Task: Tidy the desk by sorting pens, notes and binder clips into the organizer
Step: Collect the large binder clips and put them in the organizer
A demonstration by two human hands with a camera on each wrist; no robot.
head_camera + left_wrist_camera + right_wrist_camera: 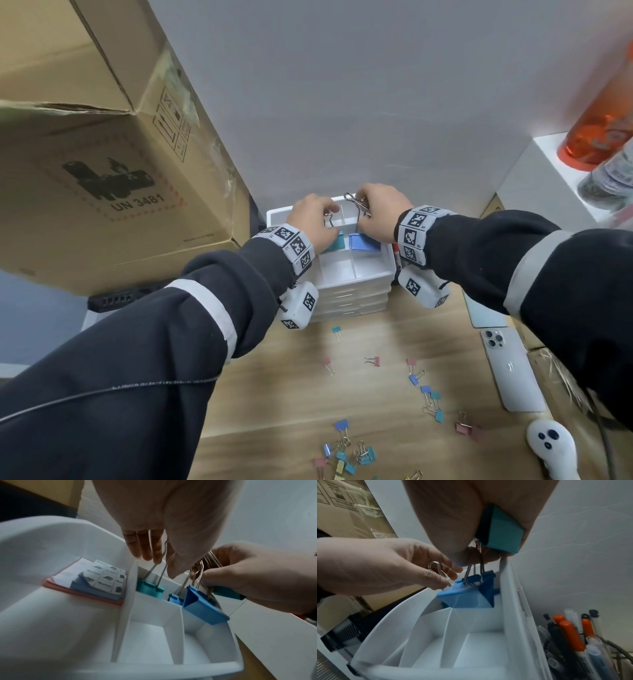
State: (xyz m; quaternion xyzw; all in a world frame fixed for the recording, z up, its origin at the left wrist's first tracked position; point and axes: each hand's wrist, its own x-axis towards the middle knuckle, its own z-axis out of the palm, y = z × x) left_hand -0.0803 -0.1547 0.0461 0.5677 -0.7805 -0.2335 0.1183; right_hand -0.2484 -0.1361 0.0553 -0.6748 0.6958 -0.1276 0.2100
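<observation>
A white organizer with a divided top tray stands at the back of the wooden desk. My left hand pinches the wire handles of a teal binder clip, whose body sits low in a middle compartment. My right hand holds large blue binder clips by their handles, hanging over the adjoining compartment. A second teal clip is tucked in that palm. A stack of sticky notes lies in the left compartment.
Several small coloured binder clips lie scattered on the desk in front. A phone and a white controller sit at the right. A cardboard box looms left. Pens stand in a mesh cup right of the organizer.
</observation>
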